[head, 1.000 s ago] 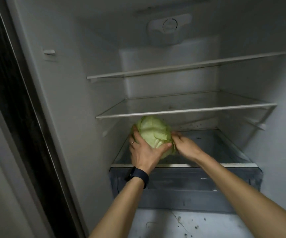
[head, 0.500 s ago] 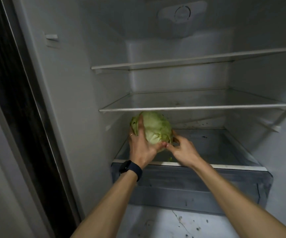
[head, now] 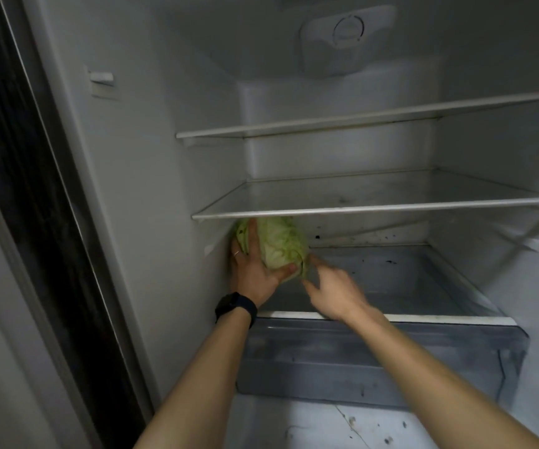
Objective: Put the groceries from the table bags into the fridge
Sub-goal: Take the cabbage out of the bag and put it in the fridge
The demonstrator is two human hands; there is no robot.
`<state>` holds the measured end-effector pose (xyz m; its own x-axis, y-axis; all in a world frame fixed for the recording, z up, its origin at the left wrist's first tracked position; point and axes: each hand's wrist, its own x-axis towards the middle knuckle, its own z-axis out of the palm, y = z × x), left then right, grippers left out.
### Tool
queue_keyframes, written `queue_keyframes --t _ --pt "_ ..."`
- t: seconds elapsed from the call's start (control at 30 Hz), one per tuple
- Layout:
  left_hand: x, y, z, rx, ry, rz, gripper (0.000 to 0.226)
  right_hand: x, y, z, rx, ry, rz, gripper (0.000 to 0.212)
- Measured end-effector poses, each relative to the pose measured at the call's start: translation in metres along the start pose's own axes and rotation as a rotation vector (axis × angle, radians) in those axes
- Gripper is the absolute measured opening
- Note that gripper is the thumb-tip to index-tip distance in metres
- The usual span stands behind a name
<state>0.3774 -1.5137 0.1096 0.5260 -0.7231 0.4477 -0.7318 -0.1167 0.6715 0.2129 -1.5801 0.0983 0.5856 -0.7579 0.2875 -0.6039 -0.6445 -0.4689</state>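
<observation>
A pale green cabbage [head: 279, 244] sits at the far left of the fridge's lowest glass shelf [head: 391, 280], close to the left inner wall and just under the middle shelf [head: 375, 207]. My left hand [head: 253, 270] wraps its left side and underside, thumb pressed on the front. My right hand [head: 334, 291] is blurred, fingers apart, a fingertip by the cabbage's right edge, the palm off it. A black watch is on my left wrist.
The open fridge has two more glass shelves, the upper shelf [head: 359, 123] and the middle one, both bare. A grey drawer [head: 375, 361] sits below the lowest shelf. The dark door seal [head: 35, 222] runs down the left. A thermostat housing [head: 346, 37] is at the top.
The cabbage has gone left and deeper, under the middle shelf and near the left wall. My right hand has come off its right side and spread its fingers.
</observation>
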Motion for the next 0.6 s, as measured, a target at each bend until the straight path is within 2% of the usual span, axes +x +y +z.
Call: queue_keyframes --t 0.07,0.17,0.27,0.5,0.6 --pt "-0.004 0.005 -0.002 0.114 0.007 -0.033 0.127 -0.025 0.007 -0.004 -0.252 0.043 -0.025 0.056" --pt "-0.013 0.017 0.002 0.284 0.075 -0.072 0.121 -0.058 0.018 -0.005 -0.432 0.058 0.027 0.070" --pt "-0.024 0.017 0.008 0.291 0.089 -0.040 0.113 -0.081 0.025 0.000 -0.446 0.049 0.084 0.080" --pt "-0.029 0.009 0.011 0.249 0.068 -0.009 0.108 -0.097 0.031 0.012 -0.459 0.074 0.092 0.073" --pt "-0.047 0.014 0.004 0.280 0.032 -0.032 0.096 -0.098 0.032 0.006 -0.419 0.050 0.063 0.076"
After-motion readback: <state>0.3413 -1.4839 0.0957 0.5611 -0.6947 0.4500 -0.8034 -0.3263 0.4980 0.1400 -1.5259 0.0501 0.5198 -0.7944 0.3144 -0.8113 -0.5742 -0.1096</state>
